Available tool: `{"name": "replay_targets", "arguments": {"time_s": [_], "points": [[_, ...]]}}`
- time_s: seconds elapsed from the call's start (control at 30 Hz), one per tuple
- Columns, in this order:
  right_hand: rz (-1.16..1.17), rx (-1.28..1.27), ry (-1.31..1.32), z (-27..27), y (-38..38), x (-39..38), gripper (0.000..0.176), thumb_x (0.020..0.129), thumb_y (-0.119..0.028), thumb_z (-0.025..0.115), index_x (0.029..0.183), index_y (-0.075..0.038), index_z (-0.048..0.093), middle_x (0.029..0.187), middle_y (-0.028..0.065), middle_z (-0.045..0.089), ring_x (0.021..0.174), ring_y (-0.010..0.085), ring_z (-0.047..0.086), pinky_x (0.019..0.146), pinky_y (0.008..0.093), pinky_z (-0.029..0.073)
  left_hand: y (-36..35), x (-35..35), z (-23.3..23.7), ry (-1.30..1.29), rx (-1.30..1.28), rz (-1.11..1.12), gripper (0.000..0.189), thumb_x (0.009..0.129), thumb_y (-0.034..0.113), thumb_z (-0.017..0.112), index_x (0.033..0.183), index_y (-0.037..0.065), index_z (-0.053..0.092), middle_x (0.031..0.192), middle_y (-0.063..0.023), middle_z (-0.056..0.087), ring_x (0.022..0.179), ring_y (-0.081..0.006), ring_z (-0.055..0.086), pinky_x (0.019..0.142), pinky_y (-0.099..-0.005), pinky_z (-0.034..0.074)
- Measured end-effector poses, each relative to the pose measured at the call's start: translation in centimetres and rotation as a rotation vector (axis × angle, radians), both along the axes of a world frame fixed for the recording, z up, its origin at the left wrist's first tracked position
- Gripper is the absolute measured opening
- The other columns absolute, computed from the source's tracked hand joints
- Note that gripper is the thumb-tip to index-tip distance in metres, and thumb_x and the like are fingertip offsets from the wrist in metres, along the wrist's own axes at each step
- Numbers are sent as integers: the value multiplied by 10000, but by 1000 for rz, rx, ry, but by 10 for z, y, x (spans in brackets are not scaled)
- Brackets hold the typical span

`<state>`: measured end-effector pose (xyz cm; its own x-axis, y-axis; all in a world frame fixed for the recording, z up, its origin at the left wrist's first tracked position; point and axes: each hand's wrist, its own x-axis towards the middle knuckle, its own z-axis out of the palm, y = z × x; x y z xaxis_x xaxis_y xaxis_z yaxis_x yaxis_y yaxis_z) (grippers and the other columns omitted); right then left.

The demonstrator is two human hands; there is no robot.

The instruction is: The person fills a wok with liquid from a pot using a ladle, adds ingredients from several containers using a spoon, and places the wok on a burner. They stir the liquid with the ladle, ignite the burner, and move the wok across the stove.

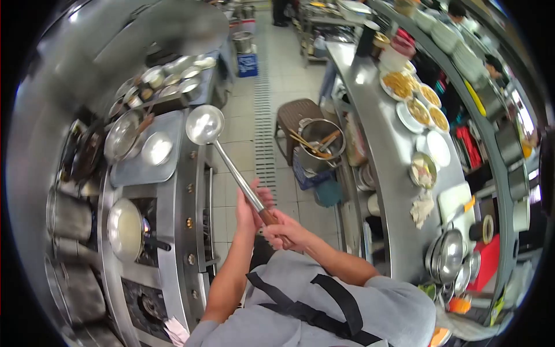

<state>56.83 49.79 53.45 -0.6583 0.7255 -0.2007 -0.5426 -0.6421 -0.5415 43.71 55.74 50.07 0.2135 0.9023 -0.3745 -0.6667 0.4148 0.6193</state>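
Note:
A large steel ladle with a long shaft and brown wooden handle end slants up and left over the aisle. My right hand is closed around its wooden handle. Loosely stretched fingers of my left hand lie alongside and behind the metal shaft, just above the right hand. To the left, a pan with a dark handle sits on the stove, and a burner flame glows at its side. Higher up, a metal bowl rests on a steel tray.
Food plates, a white cutting board and stacked metal bowls occupy the right counter. A pot with wooden-handled tools stands ahead near a brown stool. Tall pots line the stove's left side. Other people appear beyond the shelf.

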Motion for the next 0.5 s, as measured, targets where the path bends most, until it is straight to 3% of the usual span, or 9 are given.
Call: {"name": "replay_targets", "arguments": {"time_s": [0.07,0.1,0.17,0.2,0.27,0.3,0.43,0.5], "points": [[-101,-37,48,-4,11,8,401,828,-103,568,1129,-55,308,695,56,490,499,116,495,449,267,441,35,10,-13,-145,122,-6,449,933,444,328,1119,46,422,722,-34,494,579,-148,496,510,-289,426],[-108,4,-43,-6,20,12,415,836,-130,570,1146,-57,303,718,61,507,530,125,517,479,275,458,51,20,-17,-149,107,-73,449,933,444,328,1119,46,422,722,-34,494,579,-148,496,510,-289,426],[-146,139,-279,-27,31,19,420,868,-252,551,1192,-61,364,791,51,536,621,124,551,560,255,474,71,33,-29,92,21,-44,338,928,374,409,1057,62,433,626,2,375,467,-101,374,409,-253,332],[-220,105,-279,-33,33,32,420,868,-252,551,1192,-61,364,791,51,536,621,124,551,560,255,474,78,31,-36,68,-16,-95,326,929,360,413,1056,61,440,620,7,379,456,-94,369,402,-244,327],[-129,121,-527,-37,39,59,398,874,-280,543,1193,-64,442,806,39,549,661,113,551,601,247,479,98,13,-52,5,-42,-223,303,932,334,415,1051,58,454,609,15,373,440,-83,355,387,-225,312],[-237,129,-576,-48,35,72,354,866,-302,549,1102,-40,523,815,39,556,623,111,558,580,249,486,104,-2,-60,-33,-44,-293,293,934,322,412,1048,56,461,603,19,363,435,-77,346,379,-214,303],[-547,-35,-762,-61,2,134,309,867,-267,548,1098,-62,534,793,20,557,641,101,552,568,233,468,123,-48,-66,-23,-116,-453,252,934,277,415,1025,52,485,591,19,355,418,-80,343,352,-212,297],[-765,-178,-710,-62,-20,154,235,863,-232,555,1020,-59,572,737,-1,549,632,75,516,553,217,452,136,-51,-53,-27,-154,-466,245,935,269,413,1017,50,488,590,20,356,415,-80,345,351,-212,299]]}}
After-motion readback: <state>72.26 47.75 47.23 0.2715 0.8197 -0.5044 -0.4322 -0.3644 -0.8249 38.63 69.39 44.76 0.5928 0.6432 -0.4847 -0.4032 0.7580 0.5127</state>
